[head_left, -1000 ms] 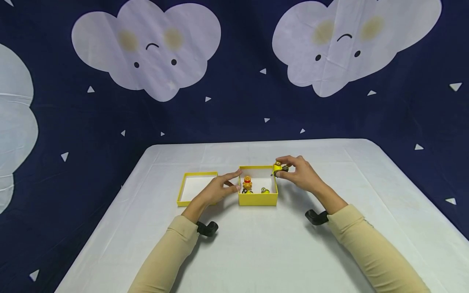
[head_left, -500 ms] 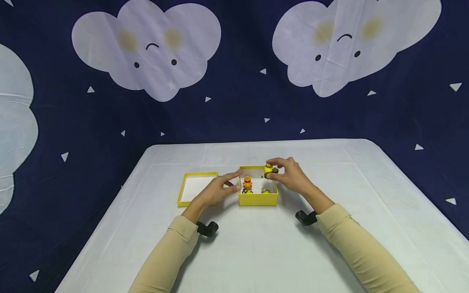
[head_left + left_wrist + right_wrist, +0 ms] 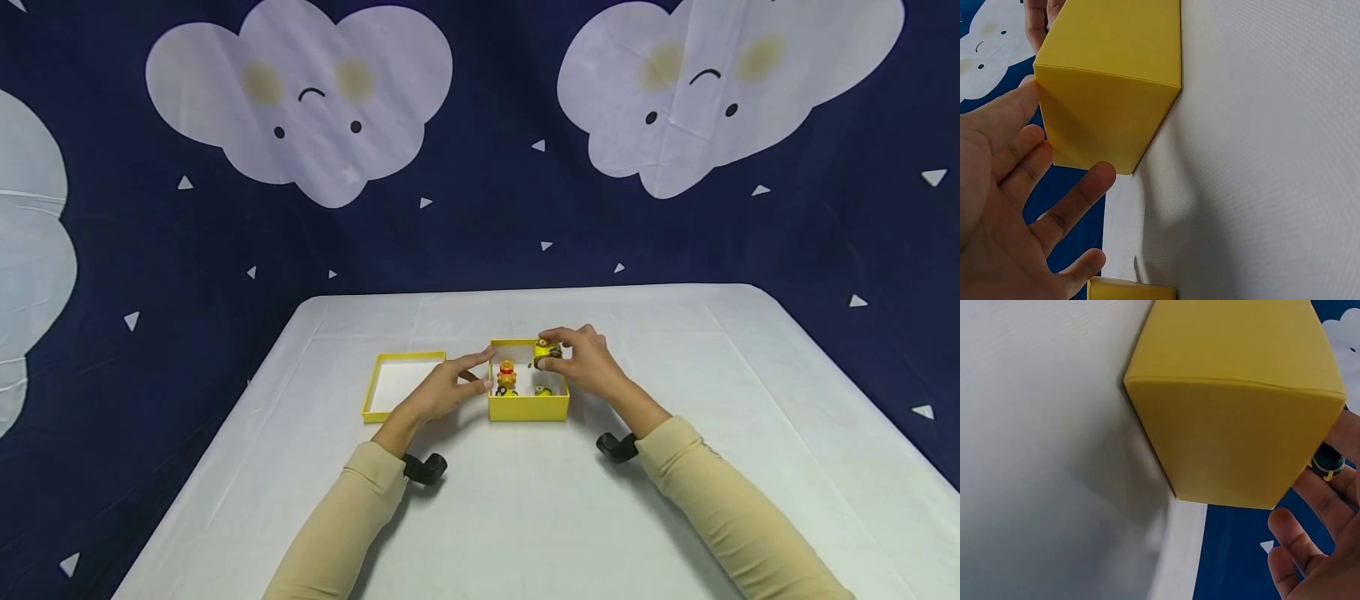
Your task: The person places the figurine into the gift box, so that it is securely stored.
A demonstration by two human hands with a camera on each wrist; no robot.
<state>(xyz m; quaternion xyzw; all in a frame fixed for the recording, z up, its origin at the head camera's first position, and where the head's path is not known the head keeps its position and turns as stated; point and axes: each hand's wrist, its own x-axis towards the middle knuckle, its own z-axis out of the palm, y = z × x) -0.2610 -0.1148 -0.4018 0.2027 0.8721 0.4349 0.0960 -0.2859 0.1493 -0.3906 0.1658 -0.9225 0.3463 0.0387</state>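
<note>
In the head view, my right hand (image 3: 588, 362) pinches a small yellow minion figurine (image 3: 543, 352) between fingers and thumb, at the back right part of an uncovered yellow box (image 3: 528, 408). Only a dark bit of that figurine (image 3: 1327, 459) shows beside the box in the right wrist view. My left hand (image 3: 442, 390) touches the box's left side; in the left wrist view its fingers are spread along the yellow wall (image 3: 1097, 119). Inside the box stands an orange bear figurine (image 3: 507, 373) with red on it. Two more yellow figurines are partly hidden by the front wall, one a minion (image 3: 543, 391) at right.
A shallow yellow-rimmed lid (image 3: 408, 357), white inside, lies left of the box, partly behind my left hand. Both rest on a white-covered table (image 3: 525, 517). Behind the table hangs a dark blue cloth (image 3: 495, 233) with clouds. Each wrist bears a black mount (image 3: 425, 469).
My right hand has carried the minion figurine leftward from beyond the box's right edge to above its inside, and a little lower. The left hand and the box have stayed put.
</note>
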